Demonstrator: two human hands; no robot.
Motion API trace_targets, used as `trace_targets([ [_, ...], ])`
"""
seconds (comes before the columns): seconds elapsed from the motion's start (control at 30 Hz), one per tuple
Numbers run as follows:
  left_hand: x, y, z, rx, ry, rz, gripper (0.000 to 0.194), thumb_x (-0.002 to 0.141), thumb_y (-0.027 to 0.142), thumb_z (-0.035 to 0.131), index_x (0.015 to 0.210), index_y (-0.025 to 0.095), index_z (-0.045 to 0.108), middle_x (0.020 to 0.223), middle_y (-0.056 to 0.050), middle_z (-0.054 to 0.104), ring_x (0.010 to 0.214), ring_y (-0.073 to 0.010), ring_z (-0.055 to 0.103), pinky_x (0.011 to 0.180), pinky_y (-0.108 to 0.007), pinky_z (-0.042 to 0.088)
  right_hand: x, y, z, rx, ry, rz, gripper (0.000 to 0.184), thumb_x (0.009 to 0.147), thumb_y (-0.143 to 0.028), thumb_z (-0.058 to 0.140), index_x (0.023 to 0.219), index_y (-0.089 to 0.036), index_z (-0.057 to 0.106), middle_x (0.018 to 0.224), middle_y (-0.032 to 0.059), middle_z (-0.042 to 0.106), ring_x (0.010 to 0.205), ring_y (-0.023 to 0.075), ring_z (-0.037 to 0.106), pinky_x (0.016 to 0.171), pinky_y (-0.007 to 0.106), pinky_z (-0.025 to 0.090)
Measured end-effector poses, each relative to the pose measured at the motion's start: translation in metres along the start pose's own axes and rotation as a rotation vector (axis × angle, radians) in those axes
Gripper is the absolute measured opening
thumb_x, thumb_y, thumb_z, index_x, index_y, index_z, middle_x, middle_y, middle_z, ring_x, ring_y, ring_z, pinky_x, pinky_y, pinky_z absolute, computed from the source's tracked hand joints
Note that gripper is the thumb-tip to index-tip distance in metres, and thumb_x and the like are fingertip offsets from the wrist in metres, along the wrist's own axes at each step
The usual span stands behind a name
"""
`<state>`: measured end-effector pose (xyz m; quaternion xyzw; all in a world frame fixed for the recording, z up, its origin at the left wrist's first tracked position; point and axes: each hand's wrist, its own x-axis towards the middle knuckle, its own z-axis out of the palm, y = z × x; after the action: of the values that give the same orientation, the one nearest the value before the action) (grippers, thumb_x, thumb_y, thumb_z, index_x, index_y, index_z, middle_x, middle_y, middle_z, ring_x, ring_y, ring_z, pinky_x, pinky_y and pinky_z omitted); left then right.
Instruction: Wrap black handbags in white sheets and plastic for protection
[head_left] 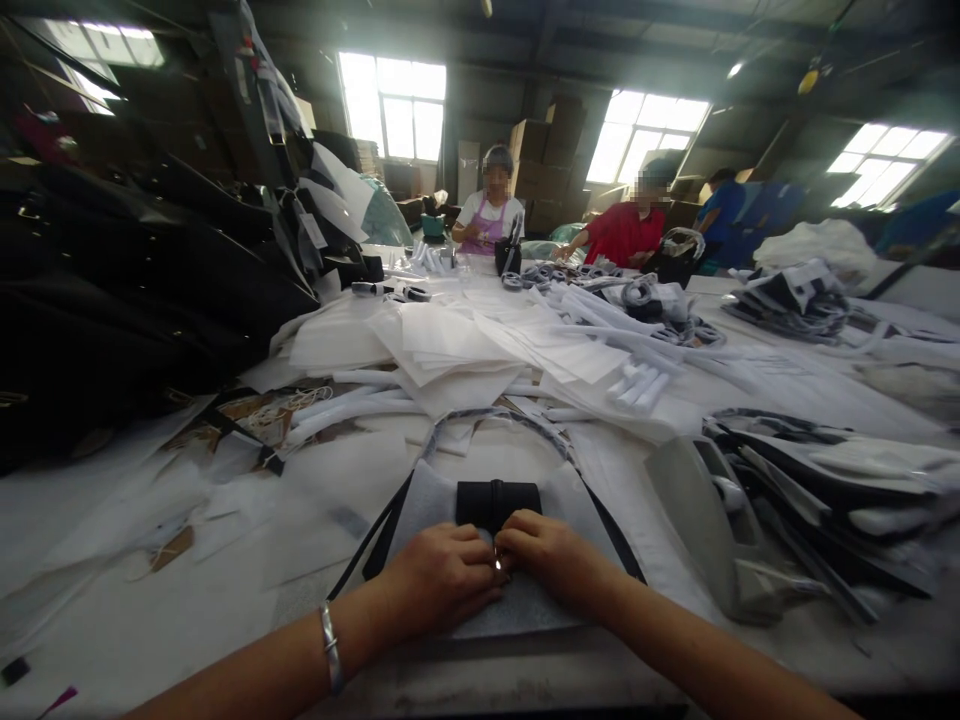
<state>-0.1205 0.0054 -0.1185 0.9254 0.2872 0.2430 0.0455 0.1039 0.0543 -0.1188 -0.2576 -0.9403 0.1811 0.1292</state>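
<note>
A black handbag (386,535) lies in front of me with a pale foam sheet (427,500) over its face. Its arched handle (499,412) is wrapped in clear plastic and points away from me. Across the middle of the sheet sits a short black flap (480,498). Just below that flap, a small shiny metal clasp (498,566) shows between my hands. My left hand (444,572) is closed, its curled fingers against the clasp from the left. From the right, my right hand (551,556) pinches at the same clasp. My fingertips partly hide it.
On the right are a grey tape dispenser (697,515) and stacked wrapped bags (832,490). White foam sheets (450,340) and foam tubes (360,408) spread beyond the handbag. A dark pile of bags (135,300) rises at left. Several people work across the table.
</note>
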Motion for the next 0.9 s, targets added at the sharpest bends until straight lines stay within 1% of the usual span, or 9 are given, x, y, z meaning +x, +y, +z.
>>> trace_targets([
  [0.23,-0.002,0.000,0.004,0.033,0.013,0.006,0.013,0.097,0.030,0.057,0.098,0.022,0.067,0.089,0.000,0.071,0.082,-0.0153,0.065,0.075,-0.028,0.050,0.001,-0.007,0.003,-0.010,0.060,0.075,0.007,0.093,-0.017,0.064,0.086,-0.015,0.066,0.085,0.0042,0.062,0.075,0.0167,0.060,0.068,0.026,0.049],
  [0.4,-0.001,0.001,0.002,0.069,-0.005,0.017,0.016,0.098,0.031,0.056,0.090,0.021,0.065,0.090,-0.001,0.071,0.082,-0.0150,0.065,0.078,-0.028,0.050,-0.001,-0.012,-0.015,0.042,0.032,0.081,0.007,0.094,-0.022,0.062,0.093,-0.019,0.068,0.091,0.0034,0.066,0.079,0.0144,0.065,0.073,0.023,0.053],
  [0.47,0.000,0.000,0.001,0.091,-0.015,0.017,0.014,0.098,0.032,0.055,0.093,0.021,0.065,0.092,-0.001,0.070,0.082,-0.0151,0.064,0.077,-0.027,0.050,-0.008,-0.013,-0.026,0.042,0.032,0.092,0.017,0.093,-0.022,0.063,0.109,-0.020,0.068,0.105,0.0066,0.069,0.093,0.0178,0.067,0.085,0.029,0.054],
  [0.5,0.000,0.000,0.000,0.104,-0.022,0.016,0.014,0.098,0.032,0.056,0.094,0.022,0.065,0.092,-0.002,0.070,0.083,-0.0152,0.064,0.077,-0.027,0.050,-0.013,-0.012,-0.030,0.022,0.034,0.104,0.027,0.092,-0.025,0.065,0.119,-0.020,0.066,0.116,0.0095,0.068,0.105,0.0220,0.065,0.096,0.036,0.051],
  [0.57,0.002,0.001,-0.001,0.128,-0.038,0.012,0.013,0.097,0.033,0.057,0.095,0.022,0.064,0.091,-0.001,0.069,0.082,-0.0151,0.063,0.075,-0.026,0.050,-0.025,-0.010,-0.035,-0.050,0.018,0.135,0.047,0.091,-0.034,0.066,0.135,-0.021,0.058,0.140,0.0140,0.058,0.129,0.0311,0.053,0.112,0.053,0.037],
  [0.63,0.006,0.007,-0.002,0.152,-0.049,-0.006,0.010,0.096,0.032,0.059,0.096,0.023,0.064,0.091,-0.001,0.069,0.082,-0.0152,0.064,0.074,-0.026,0.051,-0.038,-0.007,-0.032,-0.127,-0.020,0.154,0.054,0.096,-0.043,0.058,0.145,-0.025,0.049,0.154,0.0124,0.043,0.142,0.0339,0.038,0.117,0.060,0.027],
  [0.7,0.011,0.018,0.000,0.185,-0.046,-0.051,0.006,0.094,0.027,0.062,0.097,0.022,0.064,0.093,-0.002,0.069,0.083,-0.0167,0.065,0.075,-0.027,0.053,-0.047,-0.004,-0.026,-0.171,-0.048,0.158,0.055,0.100,-0.047,0.047,0.151,-0.028,0.040,0.159,0.0097,0.033,0.146,0.0325,0.030,0.118,0.060,0.026],
  [0.8,0.015,0.040,0.009,0.232,-0.010,-0.177,0.007,0.093,0.023,0.063,0.096,0.017,0.064,0.097,-0.006,0.070,0.085,-0.0198,0.067,0.075,-0.029,0.056,-0.051,0.000,-0.017,-0.191,-0.061,0.154,0.058,0.101,-0.051,0.042,0.154,-0.029,0.033,0.162,0.0084,0.026,0.148,0.0313,0.024,0.118,0.059,0.025],
  [0.9,0.004,0.053,0.025,0.304,0.115,-0.254,0.024,0.099,0.035,0.052,0.108,0.016,0.065,0.108,-0.008,0.071,0.093,-0.0203,0.069,0.085,-0.031,0.057,-0.051,0.001,-0.017,-0.186,-0.063,0.155,0.059,0.101,-0.052,0.040,0.154,-0.028,0.031,0.162,0.0088,0.023,0.149,0.0305,0.021,0.119,0.059,0.024],
])
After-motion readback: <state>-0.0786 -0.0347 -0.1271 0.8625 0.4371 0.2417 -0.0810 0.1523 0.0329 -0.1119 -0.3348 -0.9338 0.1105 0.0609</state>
